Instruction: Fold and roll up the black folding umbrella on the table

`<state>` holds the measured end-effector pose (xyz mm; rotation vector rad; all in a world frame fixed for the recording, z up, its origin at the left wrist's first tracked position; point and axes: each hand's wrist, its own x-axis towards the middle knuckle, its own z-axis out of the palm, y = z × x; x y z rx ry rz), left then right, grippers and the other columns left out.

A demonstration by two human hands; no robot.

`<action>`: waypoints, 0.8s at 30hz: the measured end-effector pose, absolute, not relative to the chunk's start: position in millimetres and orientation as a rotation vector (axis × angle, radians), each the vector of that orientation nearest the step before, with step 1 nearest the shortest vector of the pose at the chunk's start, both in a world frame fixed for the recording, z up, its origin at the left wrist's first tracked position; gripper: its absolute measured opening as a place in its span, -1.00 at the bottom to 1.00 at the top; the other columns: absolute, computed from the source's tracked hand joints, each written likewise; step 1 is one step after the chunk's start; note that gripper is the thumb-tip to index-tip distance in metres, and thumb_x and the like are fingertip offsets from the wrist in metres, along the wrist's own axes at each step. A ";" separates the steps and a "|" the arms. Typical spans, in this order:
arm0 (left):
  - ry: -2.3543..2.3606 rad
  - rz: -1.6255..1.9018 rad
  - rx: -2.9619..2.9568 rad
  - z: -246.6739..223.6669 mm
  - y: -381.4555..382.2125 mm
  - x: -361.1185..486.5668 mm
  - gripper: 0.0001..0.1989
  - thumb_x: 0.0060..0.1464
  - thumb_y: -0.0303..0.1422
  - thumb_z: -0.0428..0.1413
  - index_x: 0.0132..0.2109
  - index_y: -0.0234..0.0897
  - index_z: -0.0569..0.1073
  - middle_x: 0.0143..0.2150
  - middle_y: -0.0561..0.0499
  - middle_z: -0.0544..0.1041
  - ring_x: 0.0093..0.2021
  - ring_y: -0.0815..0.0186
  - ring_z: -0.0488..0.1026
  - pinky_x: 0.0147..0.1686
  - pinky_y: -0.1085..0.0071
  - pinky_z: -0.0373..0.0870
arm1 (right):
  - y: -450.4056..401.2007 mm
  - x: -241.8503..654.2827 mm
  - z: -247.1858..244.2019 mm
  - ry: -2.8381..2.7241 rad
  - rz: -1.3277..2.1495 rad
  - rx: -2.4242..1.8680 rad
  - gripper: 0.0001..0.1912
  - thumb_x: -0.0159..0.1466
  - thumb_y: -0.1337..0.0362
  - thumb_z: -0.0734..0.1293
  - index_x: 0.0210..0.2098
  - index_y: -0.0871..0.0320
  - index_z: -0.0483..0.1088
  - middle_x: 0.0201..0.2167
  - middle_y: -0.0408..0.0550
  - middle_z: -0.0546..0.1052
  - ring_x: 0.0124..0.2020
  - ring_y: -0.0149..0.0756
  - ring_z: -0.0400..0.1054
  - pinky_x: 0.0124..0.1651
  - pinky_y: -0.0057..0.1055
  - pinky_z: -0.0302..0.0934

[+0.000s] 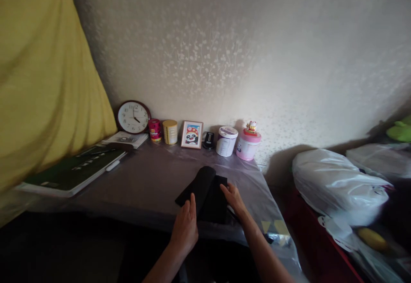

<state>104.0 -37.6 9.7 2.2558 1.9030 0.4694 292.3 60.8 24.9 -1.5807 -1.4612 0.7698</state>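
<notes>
A black, thin, flexible item [216, 199] lies near the front edge of the table, with one part folded over in a curved flap [202, 184]. It is dark and plain, so whether it is a cloth, a pouch or a soft cover I cannot tell. At the flap's lower edge, my left hand [186, 225] grips it, index finger pointing up along the surface; the thumb is hidden. My right hand [233, 197] pinches the upper right edge of the same item between thumb and fingers.
Along the wall stand a clock [133, 117], a pink can [154, 129], a yellow-lidded can [170, 132], a framed panda picture [192, 135], a small black object [208, 140] and two tubs [227, 141]. A green book [73, 169] lies left; white plastic bags [334, 180] sit right.
</notes>
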 end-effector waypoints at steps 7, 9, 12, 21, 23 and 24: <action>1.933 0.511 2.317 1.2 -36.3 102.9 -0.11 -0.13 -0.72 -0.18 0.26 -0.44 -0.54 0.14 -0.31 0.24 0.10 0.16 0.27 0.05 0.26 0.22 | 68.9 275.1 31.1 -1.469 0.756 -1.465 -0.70 0.08 0.09 0.25 -0.35 0.20 0.40 -0.57 -0.15 0.43 -0.50 -0.34 0.31 -0.51 -0.49 0.12; 1.948 0.488 2.309 1.4 -36.2 103.1 -0.13 -0.14 -0.72 -0.17 0.28 -0.47 -0.43 0.15 -0.32 0.23 0.11 0.15 0.26 0.06 0.28 0.21 | 70.7 267.5 34.6 -1.468 0.732 -1.461 -0.69 0.07 0.09 0.27 -0.32 0.19 0.41 -0.55 -0.15 0.44 -0.46 -0.31 0.34 -0.48 -0.48 0.16; 1.932 0.470 2.289 5.5 -36.8 103.2 -0.16 -0.17 -0.73 -0.15 0.29 -0.52 -0.27 0.16 -0.31 0.22 0.11 0.17 0.25 0.08 0.30 0.19 | 75.0 253.3 39.5 -1.452 0.718 -1.473 -0.66 0.07 0.12 0.28 -0.23 0.20 0.42 -0.48 -0.11 0.49 -0.37 -0.27 0.37 -0.38 -0.45 0.22; 1.897 0.439 2.249 10.9 -36.4 101.7 -0.19 -0.19 -0.73 -0.13 0.27 -0.59 -0.17 0.20 -0.34 0.19 0.18 0.15 0.18 0.12 0.30 0.16 | 89.9 219.0 37.2 -1.451 0.784 -1.503 -0.60 0.11 0.20 0.29 -0.08 0.22 0.37 -0.41 -0.07 0.52 -0.32 -0.27 0.42 -0.32 -0.44 0.27; 1.900 0.478 2.250 7.2 -34.9 101.2 -0.20 -0.19 -0.72 -0.13 0.27 -0.56 -0.12 0.21 -0.33 0.19 0.19 0.15 0.18 0.13 0.28 0.16 | 89.3 213.5 36.3 -1.465 0.841 -1.515 -0.60 0.14 0.23 0.26 -0.04 0.23 0.33 -0.45 -0.09 0.52 -0.40 -0.31 0.43 -0.39 -0.47 0.26; 1.907 0.489 2.245 5.1 -34.1 100.8 -0.23 -0.18 -0.72 -0.13 0.25 -0.56 -0.07 0.21 -0.33 0.19 0.19 0.13 0.18 0.13 0.25 0.16 | 88.3 211.0 36.5 -1.480 0.885 -1.511 -0.60 0.17 0.24 0.24 -0.02 0.24 0.30 -0.47 -0.10 0.52 -0.46 -0.34 0.42 -0.44 -0.49 0.25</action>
